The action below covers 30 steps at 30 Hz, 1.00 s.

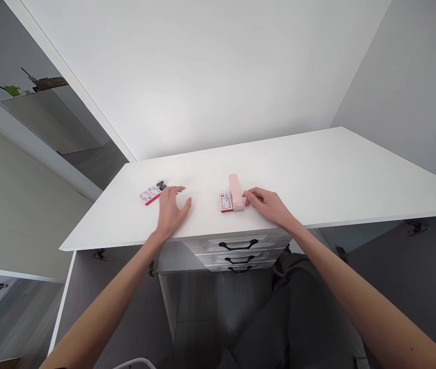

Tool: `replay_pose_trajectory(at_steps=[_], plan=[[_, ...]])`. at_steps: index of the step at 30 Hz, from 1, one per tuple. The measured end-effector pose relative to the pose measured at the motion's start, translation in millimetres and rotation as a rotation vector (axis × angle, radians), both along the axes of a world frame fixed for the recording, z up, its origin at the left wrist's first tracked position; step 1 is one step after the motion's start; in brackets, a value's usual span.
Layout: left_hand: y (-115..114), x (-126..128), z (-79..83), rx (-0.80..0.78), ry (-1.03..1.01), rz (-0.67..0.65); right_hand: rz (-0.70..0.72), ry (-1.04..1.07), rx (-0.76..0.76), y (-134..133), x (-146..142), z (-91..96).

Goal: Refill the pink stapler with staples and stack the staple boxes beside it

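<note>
A pink stapler (235,192) lies lengthwise on the white cabinet top. Against its left side sits a small red-and-white box (225,202). My right hand (268,205) is just right of the stapler, fingers curled and tips drawn together close to its side; whether they hold anything is hidden. Left of the box, my left hand (172,209) hovers low over the surface, thumb and fingers spread apart, nothing visibly held. Beyond its knuckles are red-and-white boxes (151,193) side by side, with small dark objects (161,185) at their upper right.
The white top (337,174) runs from wall to wall at the back. Below its front edge are drawers with black handles (238,245). Cabinet doors hang open on both sides, showing hinges (418,226). A mirror-like panel (67,102) stands at the left.
</note>
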<state>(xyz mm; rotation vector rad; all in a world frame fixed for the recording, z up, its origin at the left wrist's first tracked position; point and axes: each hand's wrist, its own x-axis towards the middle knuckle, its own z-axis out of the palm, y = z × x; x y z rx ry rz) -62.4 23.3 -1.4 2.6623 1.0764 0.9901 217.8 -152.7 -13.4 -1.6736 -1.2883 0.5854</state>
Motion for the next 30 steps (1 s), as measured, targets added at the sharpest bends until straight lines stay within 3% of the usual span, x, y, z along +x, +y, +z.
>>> replay_pose_trajectory(at_steps=[2,5,10,14,18,22,26,30], plan=[[19.3,-26.4,1.2,0.087,0.023,0.158,-0.009,0.002,-0.006,0.0,-0.7,0.8],[47.4,-61.6,3.6,0.079,0.044,0.276,-0.012,0.006,-0.015,-0.1,-1.7,2.0],[81.7,-90.9,8.7,-0.177,0.089,0.32,-0.014,0.0,-0.014,-0.8,-1.4,1.5],[89.8,-96.2,10.7,-0.321,0.08,0.297,-0.016,-0.001,-0.015,-0.6,-0.6,-0.4],[80.7,-97.3,11.3,-0.317,0.053,0.297,-0.02,0.004,-0.018,-0.2,-0.7,-0.9],[53.7,-82.3,17.8,-0.206,-0.047,0.258,-0.022,0.018,-0.022,-0.4,-0.9,-0.1],[17.5,-42.4,29.2,-0.177,-0.036,-0.032,-0.018,0.018,-0.019,-1.4,-1.3,1.3],[-6.9,4.2,35.7,-0.291,0.072,-0.271,-0.003,-0.002,-0.016,-2.0,-1.8,2.8]])
